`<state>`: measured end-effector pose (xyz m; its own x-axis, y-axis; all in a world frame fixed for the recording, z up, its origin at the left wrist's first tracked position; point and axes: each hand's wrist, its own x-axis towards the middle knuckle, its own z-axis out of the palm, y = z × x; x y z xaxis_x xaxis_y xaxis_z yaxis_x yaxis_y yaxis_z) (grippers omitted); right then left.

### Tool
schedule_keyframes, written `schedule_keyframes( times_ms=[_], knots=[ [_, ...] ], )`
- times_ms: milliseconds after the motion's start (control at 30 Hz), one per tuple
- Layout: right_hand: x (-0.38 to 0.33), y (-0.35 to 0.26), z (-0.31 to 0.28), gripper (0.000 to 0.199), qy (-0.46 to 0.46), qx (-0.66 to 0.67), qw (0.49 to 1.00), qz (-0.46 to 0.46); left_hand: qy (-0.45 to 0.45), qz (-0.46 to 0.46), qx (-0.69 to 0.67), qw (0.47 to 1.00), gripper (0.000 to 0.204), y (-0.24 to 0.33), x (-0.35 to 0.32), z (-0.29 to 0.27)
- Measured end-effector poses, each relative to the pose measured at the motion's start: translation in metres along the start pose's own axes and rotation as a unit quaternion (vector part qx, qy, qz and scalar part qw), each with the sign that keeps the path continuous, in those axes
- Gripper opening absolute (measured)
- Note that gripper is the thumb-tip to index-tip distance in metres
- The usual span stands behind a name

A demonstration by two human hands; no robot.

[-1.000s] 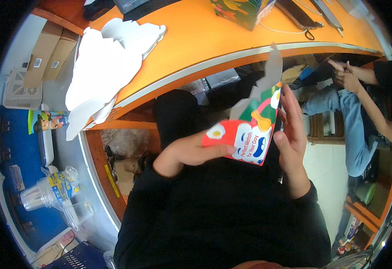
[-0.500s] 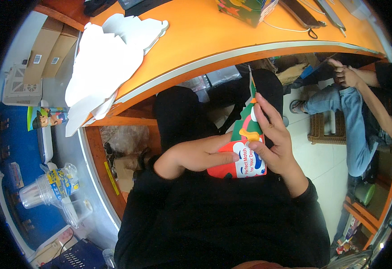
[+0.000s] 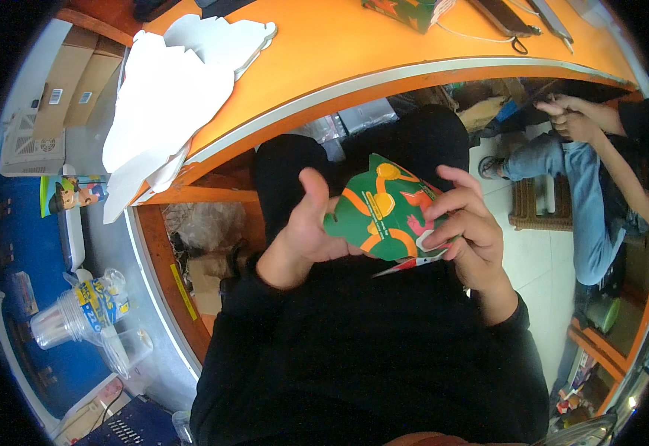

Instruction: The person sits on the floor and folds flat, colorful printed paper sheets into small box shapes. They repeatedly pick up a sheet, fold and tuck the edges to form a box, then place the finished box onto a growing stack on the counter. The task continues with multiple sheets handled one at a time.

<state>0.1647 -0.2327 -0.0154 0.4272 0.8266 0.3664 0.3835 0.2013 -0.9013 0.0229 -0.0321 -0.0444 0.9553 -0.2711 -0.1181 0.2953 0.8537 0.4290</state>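
Note:
A printed paperboard carton (image 3: 381, 212), green with orange bands and yellow shapes, is held above my lap, folded rather flat. A strip of its red and white side shows along the lower edge. My right hand (image 3: 467, 234) grips its right end, fingers curled over the green face. At the left end, my left hand (image 3: 306, 230) touches the carton with its thumb raised away and its fingers stretched out, partly hidden along the edge.
White flat card pieces (image 3: 168, 97) lie on the orange table (image 3: 324, 52), overhanging its edge. Another green carton (image 3: 406, 11) and a phone (image 3: 499, 16) are farther back. Stacked plastic cups (image 3: 79, 316) stand at left. Another person's hands (image 3: 573, 119) show at right.
The carton has turned from its red and white side to its green face and now lies more sideways. My left thumb has lifted off it; the right hand keeps hold.

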Motion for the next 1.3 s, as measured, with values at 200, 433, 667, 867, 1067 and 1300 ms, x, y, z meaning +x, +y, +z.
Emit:
schedule_keyframes(
  times_ms=[200, 433, 667, 867, 1067, 1300],
  knots=[
    [-0.001, 0.000, -0.001, 0.023, 0.060, -0.003, 0.995, 0.078, 0.088, -0.017, 0.041, 0.995, 0.064, 0.006, 0.014, 0.005],
    [0.003, 0.000, -0.005, 0.020, -0.042, -0.056, 0.996, 0.048, 0.036, -0.018, 0.009, 0.999, 0.057, 0.002, 0.011, -0.016],
    [0.003, -0.007, -0.014, 0.036, -0.117, -0.104, 0.986, 0.056, 0.085, -0.024, 0.060, 0.994, 0.059, -0.006, 0.012, -0.006],
    [0.006, 0.001, -0.003, 0.024, 0.004, -0.147, 0.989, 0.026, 0.152, 0.083, 0.172, 0.970, 0.045, -0.005, 0.010, -0.003],
    [0.010, 0.010, 0.013, 0.023, 0.109, -0.183, 0.977, -0.027, 0.217, 0.125, 0.200, 0.947, 0.038, -0.009, 0.016, 0.003],
    [0.008, 0.015, 0.018, 0.020, 0.157, -0.127, 0.979, 0.026, 0.218, 0.164, 0.218, 0.937, 0.031, -0.001, 0.016, 0.019]
  ],
)
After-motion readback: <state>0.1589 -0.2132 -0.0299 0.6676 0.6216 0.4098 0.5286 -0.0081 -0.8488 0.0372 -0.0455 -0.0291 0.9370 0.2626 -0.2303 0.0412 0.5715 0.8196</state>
